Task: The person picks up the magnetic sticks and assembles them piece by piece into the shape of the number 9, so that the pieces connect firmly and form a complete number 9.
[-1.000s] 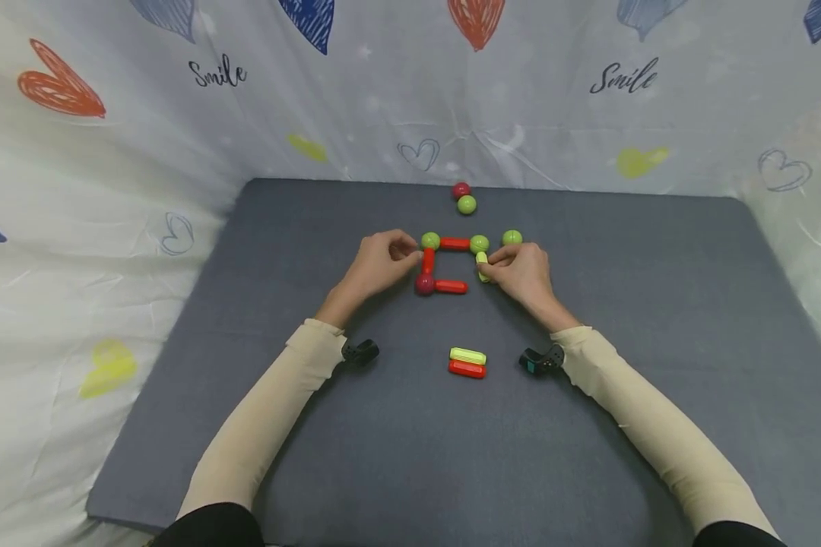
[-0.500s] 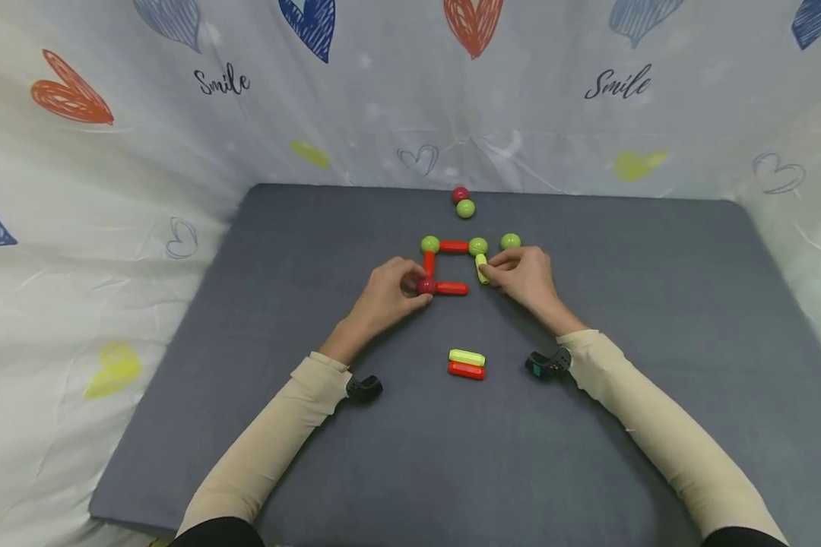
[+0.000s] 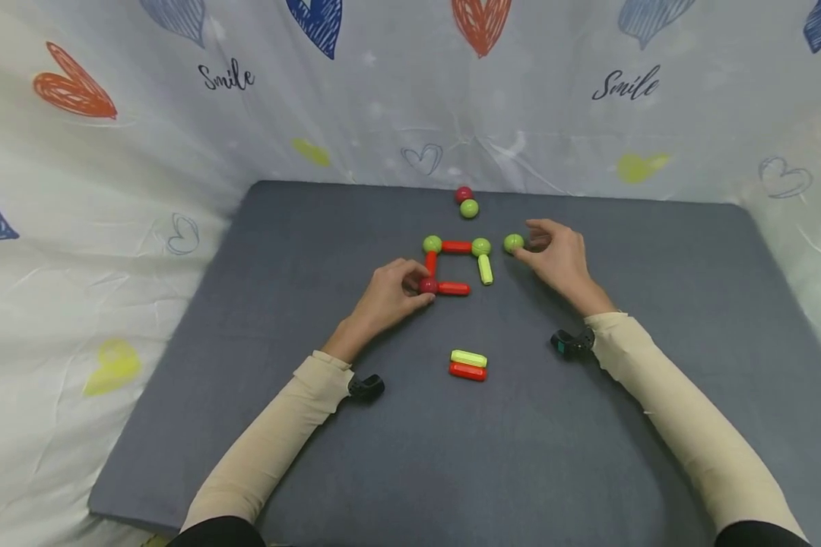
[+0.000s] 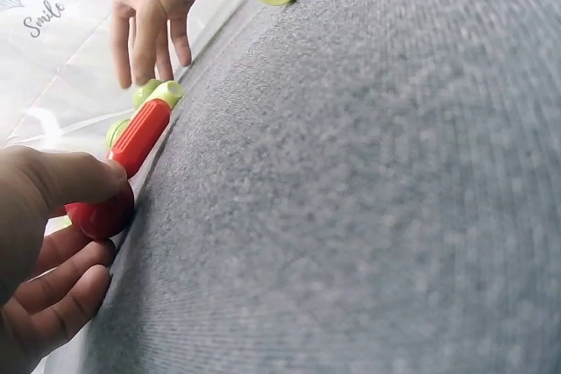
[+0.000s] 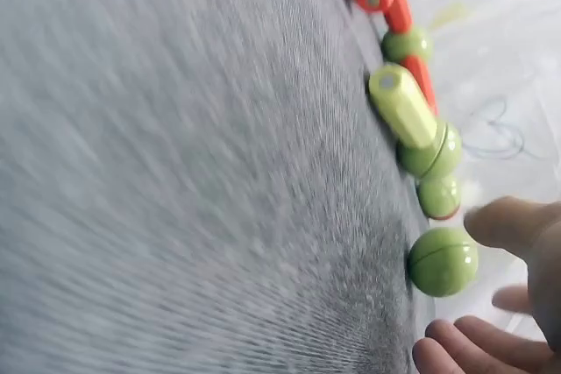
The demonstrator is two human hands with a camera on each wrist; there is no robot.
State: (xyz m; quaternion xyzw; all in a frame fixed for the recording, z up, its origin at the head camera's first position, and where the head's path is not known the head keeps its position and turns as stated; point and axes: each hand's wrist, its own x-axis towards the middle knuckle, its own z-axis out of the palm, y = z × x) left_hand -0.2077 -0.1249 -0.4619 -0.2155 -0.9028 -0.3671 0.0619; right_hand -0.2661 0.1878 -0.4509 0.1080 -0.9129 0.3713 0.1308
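My left hand (image 3: pixel 391 296) pinches a red ball (image 4: pixel 103 214) between thumb and fingers. From that ball run two red rods; one red rod (image 3: pixel 454 289) points right, the other goes back to a green ball (image 3: pixel 432 244). A further red rod (image 3: pixel 457 247) joins it to a second green ball (image 3: pixel 481 247), from which a yellow-green rod (image 5: pixel 403 104) extends toward me with its near end free. My right hand (image 3: pixel 557 254) is at a loose green ball (image 5: pixel 443 262), thumb and fingers spread on either side of it; contact cannot be made out.
A loose red ball (image 3: pixel 464 194) and a green ball (image 3: pixel 469 208) sit together near the back edge of the grey table (image 3: pixel 356 471). Closer to me lie a yellow-green rod (image 3: pixel 468 358) and a red rod (image 3: pixel 467 371), side by side. A printed curtain (image 3: pixel 520 99) hangs behind.
My left hand came down from the rear left corner to the red ball and took hold of it. My right hand let go of the yellow-green rod and moved right to the loose green ball.
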